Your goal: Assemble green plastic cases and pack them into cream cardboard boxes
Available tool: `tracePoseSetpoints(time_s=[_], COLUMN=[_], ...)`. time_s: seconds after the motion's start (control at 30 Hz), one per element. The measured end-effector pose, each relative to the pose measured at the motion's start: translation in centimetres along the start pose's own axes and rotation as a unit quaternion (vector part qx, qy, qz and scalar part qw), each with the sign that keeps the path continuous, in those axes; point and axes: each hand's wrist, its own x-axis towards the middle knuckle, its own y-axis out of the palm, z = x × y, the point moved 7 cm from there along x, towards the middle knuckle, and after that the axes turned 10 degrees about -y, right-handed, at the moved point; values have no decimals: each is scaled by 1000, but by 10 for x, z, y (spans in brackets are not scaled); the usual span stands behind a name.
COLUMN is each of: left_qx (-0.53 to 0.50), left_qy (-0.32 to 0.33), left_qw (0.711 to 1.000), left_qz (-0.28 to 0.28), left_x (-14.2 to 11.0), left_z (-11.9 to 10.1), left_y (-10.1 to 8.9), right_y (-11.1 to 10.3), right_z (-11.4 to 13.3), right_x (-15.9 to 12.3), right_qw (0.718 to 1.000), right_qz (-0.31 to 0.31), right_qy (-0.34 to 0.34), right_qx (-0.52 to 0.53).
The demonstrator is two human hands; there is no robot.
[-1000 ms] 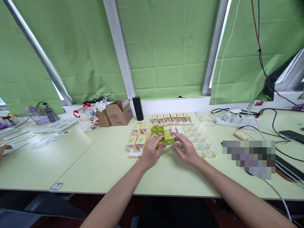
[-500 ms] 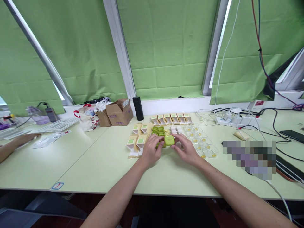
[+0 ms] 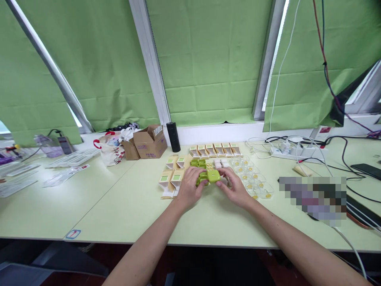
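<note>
A small rounded green case [image 3: 213, 176] is held just above the table between my two hands. My left hand [image 3: 192, 183] grips its left side with thumb and fingers. On the other side, my right hand [image 3: 232, 186] pinches its right edge. Several open green cases [image 3: 198, 163] stand behind my left hand, which partly hides them. Small yellowish pieces [image 3: 210, 167] and white blocks [image 3: 221, 163] lie just beyond the case. Clear plastic trays with yellow round spots [image 3: 250, 176] lie right of my right hand. Folded cardboard inserts with green squares [image 3: 172, 178] stand to the left.
More cardboard inserts [image 3: 215, 149] stand in a row at the back. Behind are a black cylinder [image 3: 173, 137], a cardboard box [image 3: 150, 142] and a cloth bag [image 3: 110, 149]. A power strip [image 3: 297, 151] with cables and a dark phone [image 3: 367, 171] lie to the right.
The green case has shifted slightly right and tilted between my fingers; my hands stay nearly in place. Another person's hand at the far left has drawn back almost out of view.
</note>
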Motion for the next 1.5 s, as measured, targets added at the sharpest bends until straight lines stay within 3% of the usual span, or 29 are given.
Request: tracePoseSetpoints(time_s=[0.27, 0.43, 0.53, 0.67, 0.77, 0.9, 1.0, 1.1, 1.27, 1.5], left_qx=[84, 46, -6, -100, -192, -357, -423, -443, -435, -418], left_qy=[83, 98, 59, -69, -162, -223, -250, -263, -247, -241], left_qw=[992, 992, 998, 993, 968, 906, 870, 857, 866, 875], left_qz=[40, 62, 27, -13, -27, -43, -42, -26, -3, 27], left_x=[-1, -2, 5, 23, 38, 47, 42, 33, 29, 26], left_z=[-20, -25, -20, 1, 20, 39, 49, 54, 53, 47], left_y=[3, 6, 0, -8, -7, 5, 15, 21, 19, 25], right_y=[4, 3, -2, -6, 3, 19, 30, 37, 44, 46], right_z=[-2, 1, 1, -2, -6, -6, -5, -3, -3, -4], right_x=[-1, 1, 2, 3, 2, -2, -6, -8, -7, -4], right_qw=[1000, 1000, 1000, 988, 968, 940, 913, 890, 874, 880], right_qz=[8, 13, 9, 20, 81, 167, 230, 274, 308, 288], right_qy=[12, 9, -12, -30, -38, -52, -63, -65, -70, -87], right_qx=[7, 0, -24, -150, -235, -294, -331, -358, -368, -367])
